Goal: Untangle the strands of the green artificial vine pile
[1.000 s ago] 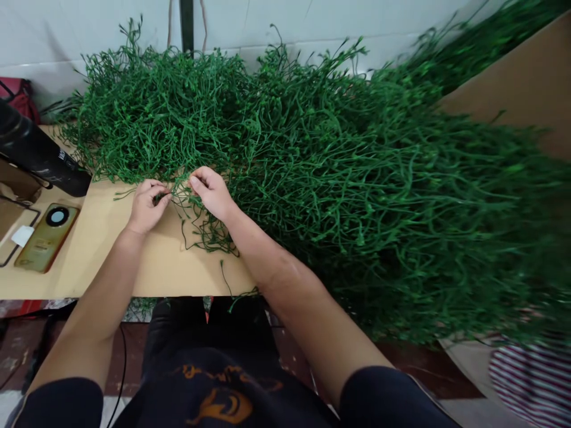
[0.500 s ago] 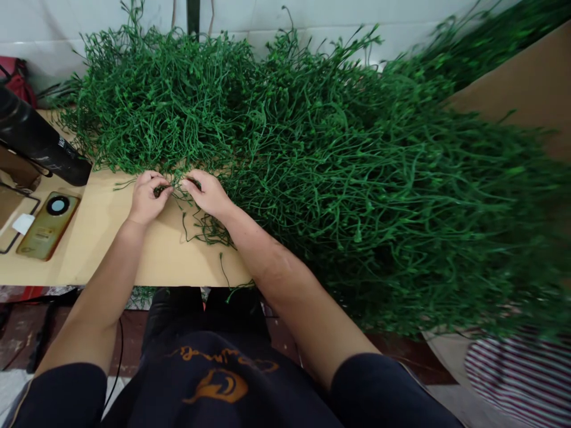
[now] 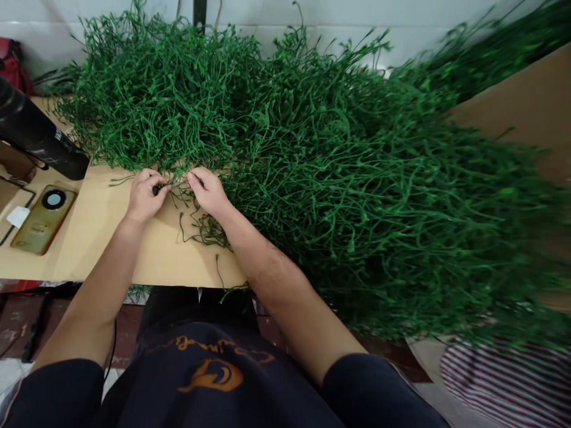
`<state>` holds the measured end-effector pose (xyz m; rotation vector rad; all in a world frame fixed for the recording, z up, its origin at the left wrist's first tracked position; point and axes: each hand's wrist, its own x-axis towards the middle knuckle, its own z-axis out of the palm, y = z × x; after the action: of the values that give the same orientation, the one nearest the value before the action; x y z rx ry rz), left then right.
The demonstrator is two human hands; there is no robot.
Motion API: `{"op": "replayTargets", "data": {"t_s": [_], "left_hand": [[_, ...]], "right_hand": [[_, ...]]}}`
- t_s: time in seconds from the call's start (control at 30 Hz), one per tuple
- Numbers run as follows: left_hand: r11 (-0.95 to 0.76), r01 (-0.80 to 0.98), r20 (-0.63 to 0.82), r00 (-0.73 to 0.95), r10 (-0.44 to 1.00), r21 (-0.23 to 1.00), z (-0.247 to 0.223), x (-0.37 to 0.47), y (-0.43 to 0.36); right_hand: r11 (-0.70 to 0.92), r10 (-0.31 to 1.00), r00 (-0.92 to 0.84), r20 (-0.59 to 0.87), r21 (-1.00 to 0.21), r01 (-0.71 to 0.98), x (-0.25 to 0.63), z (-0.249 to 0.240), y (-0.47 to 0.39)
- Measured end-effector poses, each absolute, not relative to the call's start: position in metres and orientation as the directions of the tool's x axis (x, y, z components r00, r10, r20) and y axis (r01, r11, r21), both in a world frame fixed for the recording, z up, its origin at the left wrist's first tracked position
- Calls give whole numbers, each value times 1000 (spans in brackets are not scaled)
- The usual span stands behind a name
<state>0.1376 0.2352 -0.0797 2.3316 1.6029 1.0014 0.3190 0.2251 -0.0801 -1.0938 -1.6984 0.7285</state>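
Observation:
My left hand [image 3: 147, 195] rests low over the board, its thumb and fingers closed on a thin green stem. Just to its right, my right hand [image 3: 209, 193] pinches a green stem between thumb and forefinger; fine sprigs lie between the two hands. A big tangled heap of thin green stems [image 3: 321, 154] with small bud-like tips spreads behind and to the right of both hands. Below my right wrist sits a small clump of loose stems [image 3: 207, 229]. I cannot tell whether the stems are real or artificial.
The tan tabletop [image 3: 173, 255] ends close to my body. On the left are a black bottle [image 3: 38, 131] and a phone [image 3: 43, 220] lying camera side up. A brown cardboard sheet [image 3: 521, 107] rises at the right. Striped cloth [image 3: 504, 374] shows at the lower right.
The view has shifted slightly. My right thumb and forefinger have drawn closer together in a pinch; my left hand looks nearly unchanged.

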Motion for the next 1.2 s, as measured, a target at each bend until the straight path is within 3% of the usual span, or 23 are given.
{"op": "replayTargets", "data": {"t_s": [0.33, 0.47, 0.63, 0.77, 0.87, 1.0, 1.1, 1.2], "left_hand": [[-418, 847, 342, 306, 889, 327, -75, 145, 225], [-367, 873, 293, 276, 915, 322, -73, 147, 225], [-327, 893, 261, 251, 932, 309, -75, 148, 224], [-269, 923, 296, 185, 937, 274, -79, 149, 223], [-246, 932, 326, 153, 933, 265, -80, 149, 224], [-263, 913, 325, 157, 932, 312, -78, 149, 222], [-312, 879, 347, 184, 920, 360, -75, 149, 221], [-330, 868, 377, 184, 908, 371, -73, 149, 221]], "right_hand": [[360, 926, 32, 375, -907, 219, 325, -69, 223], [361, 932, -18, 363, -918, 163, 317, -55, 214], [410, 911, -148, 385, -884, 226, 310, -37, 194], [492, 870, -89, 484, -853, 174, 318, 1, 169], [567, 783, 0, 622, -714, 410, 337, 42, 156], [375, 759, 16, 651, -457, 807, 385, 64, 160], [185, 778, 43, 627, -295, 937, 428, 46, 167], [55, 747, 119, 654, -239, 969, 462, 19, 169]]}}
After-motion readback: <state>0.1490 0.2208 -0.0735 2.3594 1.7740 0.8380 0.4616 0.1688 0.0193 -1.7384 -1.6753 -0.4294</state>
